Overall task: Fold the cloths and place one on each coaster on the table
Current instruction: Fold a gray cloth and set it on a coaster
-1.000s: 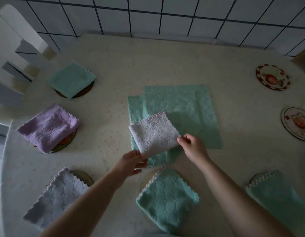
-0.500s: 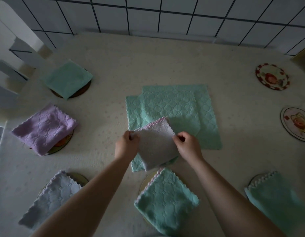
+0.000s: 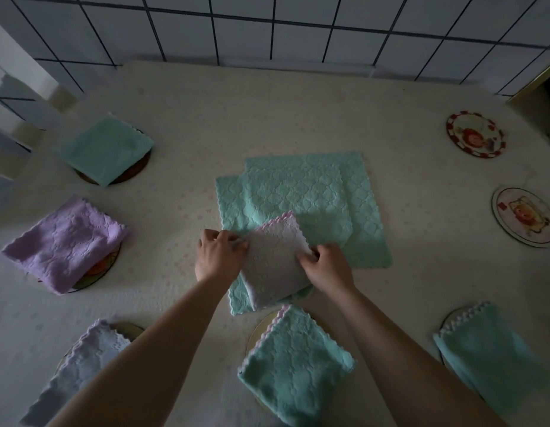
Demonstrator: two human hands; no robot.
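Observation:
A small folded white cloth (image 3: 275, 263) with a pink scalloped edge rests on the stack of unfolded green cloths (image 3: 301, 192) at the table's middle. My left hand (image 3: 219, 254) pinches its left edge and my right hand (image 3: 327, 265) grips its right edge. Folded cloths cover coasters around the table: a green cloth (image 3: 105, 149) at far left, a purple cloth (image 3: 64, 241), a white cloth (image 3: 79, 365) at near left, a green cloth (image 3: 293, 368) near me, and a green cloth (image 3: 495, 359) at near right. Two bare coasters, a red-rimmed coaster (image 3: 475, 134) and a pale coaster (image 3: 524, 217), lie at the right.
The table (image 3: 267, 109) has a cream speckled cover and ends at a white tiled wall (image 3: 267, 26). A white chair back (image 3: 11, 97) stands at the far left. A dark opening shows at the far right corner.
My left hand moved from the cloth's lower corner up to its left edge. Both hands now hold the folded white cloth by its sides, and it lies slightly lower on the green stack.

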